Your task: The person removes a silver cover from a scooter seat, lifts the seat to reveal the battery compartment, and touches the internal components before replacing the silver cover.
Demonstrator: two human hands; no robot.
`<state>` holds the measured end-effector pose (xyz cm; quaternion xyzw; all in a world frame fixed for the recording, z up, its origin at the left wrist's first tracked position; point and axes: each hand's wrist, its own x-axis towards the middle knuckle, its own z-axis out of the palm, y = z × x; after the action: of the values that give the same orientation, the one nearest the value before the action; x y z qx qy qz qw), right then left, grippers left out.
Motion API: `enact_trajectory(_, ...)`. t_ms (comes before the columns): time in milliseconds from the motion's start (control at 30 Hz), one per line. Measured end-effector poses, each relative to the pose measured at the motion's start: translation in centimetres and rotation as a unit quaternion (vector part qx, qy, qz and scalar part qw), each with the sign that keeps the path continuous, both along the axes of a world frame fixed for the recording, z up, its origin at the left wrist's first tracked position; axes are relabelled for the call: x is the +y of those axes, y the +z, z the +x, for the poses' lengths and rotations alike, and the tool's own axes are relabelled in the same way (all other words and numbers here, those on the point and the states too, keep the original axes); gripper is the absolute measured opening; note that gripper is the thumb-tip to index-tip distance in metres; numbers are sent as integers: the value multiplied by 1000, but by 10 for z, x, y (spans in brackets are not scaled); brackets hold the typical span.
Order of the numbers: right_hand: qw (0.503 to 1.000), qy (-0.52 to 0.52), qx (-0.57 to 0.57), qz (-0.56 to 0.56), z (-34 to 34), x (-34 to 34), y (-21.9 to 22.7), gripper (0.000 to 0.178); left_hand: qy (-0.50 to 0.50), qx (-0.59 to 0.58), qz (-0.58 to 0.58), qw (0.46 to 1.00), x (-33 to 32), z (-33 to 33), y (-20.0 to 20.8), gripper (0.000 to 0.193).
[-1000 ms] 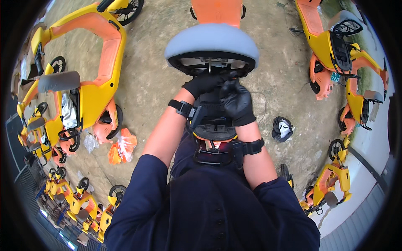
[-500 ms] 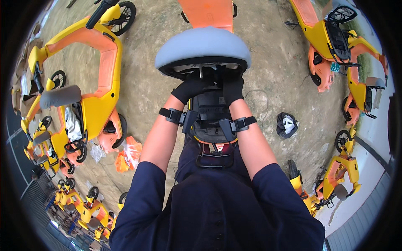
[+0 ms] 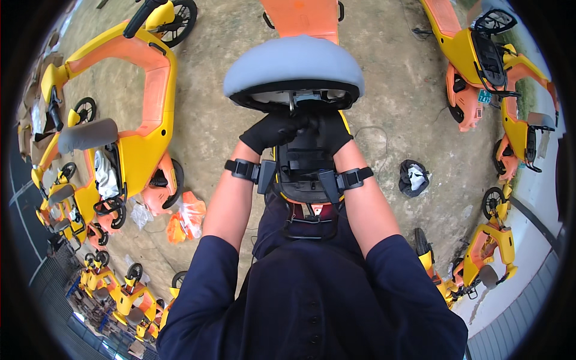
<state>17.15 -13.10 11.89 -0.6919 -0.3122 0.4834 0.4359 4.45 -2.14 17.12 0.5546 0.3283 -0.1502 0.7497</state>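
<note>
Both my hands wear black gloves and meet under the tilted-up grey seat (image 3: 294,63) of a yellow and orange scooter. My left hand (image 3: 271,132) is closed, its fingers curled near the middle; what they grip cannot be made out. Beside it my right hand (image 3: 330,133) is bent inward with its fingers closed against the same spot, dark on dark, hiding anything held. A small metal rod (image 3: 292,102) shows just above the left fingers, at the seat's underside. Below the hands lies the scooter's black compartment (image 3: 303,159).
An orange scooter panel (image 3: 303,18) extends ahead. Yellow and orange scooters stand at left (image 3: 141,138) and right (image 3: 462,72). On the concrete floor lie an orange plastic bag (image 3: 187,217), a clear bag (image 3: 141,215) and a black bag with white stuff inside (image 3: 414,178).
My hands have drawn slightly lower and closer together, out from deeper under the seat. More of the seat's underside and the metal rod now shows.
</note>
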Motion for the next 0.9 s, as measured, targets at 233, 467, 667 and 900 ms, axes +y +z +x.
enact_trajectory(233,974,165,-134,82,9,-8,47,26,85,-62,-193,976,7,-8,-25,24)
enact_trajectory(467,946,-39,294,128,-3,-31,-11,28,138,-112,-223,959,-7,-2,-28,30)
enact_trajectory(667,965,26,230,121,-7,-23,20,28,93,-126,-80,984,-9,-11,-49,39)
enact_trajectory(900,881,57,-455,114,-21,-16,36,17,157,-84,-153,972,-20,-4,-44,54)
